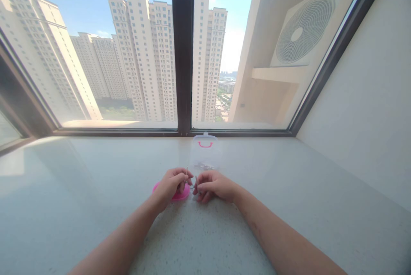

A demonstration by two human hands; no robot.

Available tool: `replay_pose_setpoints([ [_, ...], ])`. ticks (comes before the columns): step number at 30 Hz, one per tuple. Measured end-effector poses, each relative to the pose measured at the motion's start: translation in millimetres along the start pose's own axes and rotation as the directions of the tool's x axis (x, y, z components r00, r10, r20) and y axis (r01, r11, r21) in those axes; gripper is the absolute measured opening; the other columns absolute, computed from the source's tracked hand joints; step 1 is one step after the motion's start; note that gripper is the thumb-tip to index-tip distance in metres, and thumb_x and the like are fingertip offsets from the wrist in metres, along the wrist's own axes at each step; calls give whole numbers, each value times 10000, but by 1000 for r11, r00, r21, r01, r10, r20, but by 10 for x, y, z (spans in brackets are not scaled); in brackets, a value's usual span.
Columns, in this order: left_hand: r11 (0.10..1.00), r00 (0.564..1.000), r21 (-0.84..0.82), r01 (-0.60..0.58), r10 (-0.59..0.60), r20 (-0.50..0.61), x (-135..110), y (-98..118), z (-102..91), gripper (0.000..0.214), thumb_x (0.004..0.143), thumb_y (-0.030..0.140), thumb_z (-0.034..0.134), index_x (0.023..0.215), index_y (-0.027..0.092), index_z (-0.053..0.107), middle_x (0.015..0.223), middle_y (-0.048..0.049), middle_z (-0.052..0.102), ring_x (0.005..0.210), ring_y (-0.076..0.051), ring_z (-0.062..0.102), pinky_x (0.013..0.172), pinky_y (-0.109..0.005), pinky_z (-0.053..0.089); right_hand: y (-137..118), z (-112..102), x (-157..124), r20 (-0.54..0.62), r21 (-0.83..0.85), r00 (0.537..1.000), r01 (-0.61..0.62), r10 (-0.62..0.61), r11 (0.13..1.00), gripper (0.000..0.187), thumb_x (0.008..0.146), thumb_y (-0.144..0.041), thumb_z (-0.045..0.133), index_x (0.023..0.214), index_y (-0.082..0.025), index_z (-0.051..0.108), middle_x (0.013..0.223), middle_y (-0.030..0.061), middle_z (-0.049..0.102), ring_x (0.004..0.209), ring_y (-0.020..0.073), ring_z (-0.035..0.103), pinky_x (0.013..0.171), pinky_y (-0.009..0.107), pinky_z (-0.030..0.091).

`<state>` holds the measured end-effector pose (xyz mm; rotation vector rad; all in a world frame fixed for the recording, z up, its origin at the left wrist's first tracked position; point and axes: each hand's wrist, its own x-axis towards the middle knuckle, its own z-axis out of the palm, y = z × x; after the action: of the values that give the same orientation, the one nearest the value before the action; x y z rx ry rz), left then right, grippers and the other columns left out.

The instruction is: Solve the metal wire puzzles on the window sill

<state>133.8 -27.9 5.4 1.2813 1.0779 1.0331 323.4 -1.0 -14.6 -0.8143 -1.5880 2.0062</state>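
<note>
Close together near the middle of the sill, my two hands hold small, thin, silvery metal pieces. My left hand [173,183] is closed, pinching a thin metal wire piece [186,171] that sticks up past the fingers. In the fingertips of my right hand [212,186] is another slim metal wire piece [195,178]. A curved bit of metal shows in the gap between the hands; whether the two pieces are linked I cannot tell. Under my left hand lies a bright pink plastic dish or lid [183,194], partly covered by the hand.
Just beyond my hands, a clear plastic box [204,155] with a pink handle stands by the window frame [184,52], small metal pieces at its bottom. The pale speckled sill [80,198] spreads around. A white wall [362,108] borders the right side.
</note>
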Motion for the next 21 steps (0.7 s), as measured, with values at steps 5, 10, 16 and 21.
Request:
replay_pose_setpoints([
  [5, 999, 1000, -40, -11, 12, 19, 1, -39, -39, 209, 664, 179, 462, 773, 94, 618, 646, -38, 626, 400, -49, 392, 424, -195, 208, -27, 14, -17, 6, 3, 1000, 2, -2, 1000, 285, 627, -270, 715, 806, -110, 563, 813, 75, 645, 645, 160, 643, 551, 250, 502],
  [10, 995, 999, -94, 22, -19, 35, 5, -46, -26, 242, 640, 168, 469, 810, 84, 619, 651, -58, 648, 427, -75, 455, 457, -204, 295, -9, 4, -12, 22, 0, 1000, 18, -18, 1000, 273, 627, -247, 716, 806, -109, 564, 820, 74, 643, 659, 160, 645, 567, 256, 507],
  [16, 987, 997, -139, 78, -73, 36, -12, 10, 6, 265, 610, 182, 488, 812, 80, 627, 648, -59, 652, 417, -89, 475, 452, -217, 319, -5, -6, -11, 26, 2, 999, 23, -23, 1000, 296, 625, -257, 733, 817, -113, 561, 823, 69, 639, 669, 161, 646, 566, 249, 508],
  [21, 982, 995, -163, 97, -92, 38, -18, 32, -1, 273, 601, 175, 493, 816, 83, 634, 667, -63, 657, 432, -90, 484, 467, -221, 333, -11, -17, -24, 21, -8, 1000, 15, -15, 1000, 307, 613, -256, 750, 813, -114, 565, 852, 70, 641, 672, 152, 644, 574, 243, 509],
])
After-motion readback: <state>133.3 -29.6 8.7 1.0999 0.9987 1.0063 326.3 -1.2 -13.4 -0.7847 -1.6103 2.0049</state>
